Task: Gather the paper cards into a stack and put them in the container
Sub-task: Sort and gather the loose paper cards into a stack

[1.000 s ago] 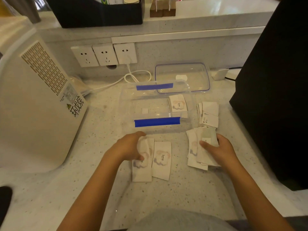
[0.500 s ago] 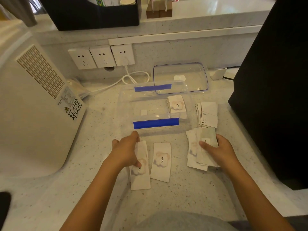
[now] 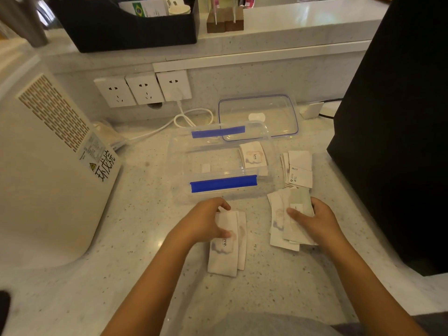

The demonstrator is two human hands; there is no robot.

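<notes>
A clear plastic container (image 3: 184, 166) with blue clasps stands on the counter, with a small stack of "love" cards (image 3: 253, 156) inside at its right end. My left hand (image 3: 203, 223) grips a white "love" card (image 3: 224, 251), which overlaps a second card (image 3: 242, 241) lying on the counter. My right hand (image 3: 315, 220) rests on a fanned pile of cards (image 3: 281, 221) to the right, thumb on top. Another loose bunch of cards (image 3: 299, 169) lies beside the container's right wall.
The container's clear lid (image 3: 258, 117) lies behind it. A white appliance (image 3: 46, 161) fills the left, a large black object (image 3: 397, 117) the right. Wall sockets (image 3: 143, 88) and a white cable (image 3: 184, 120) sit at the back, below a raised shelf.
My left hand has slid its card to the right, onto the neighbouring card, so the two now overlap. My right hand has stayed on the fanned pile.
</notes>
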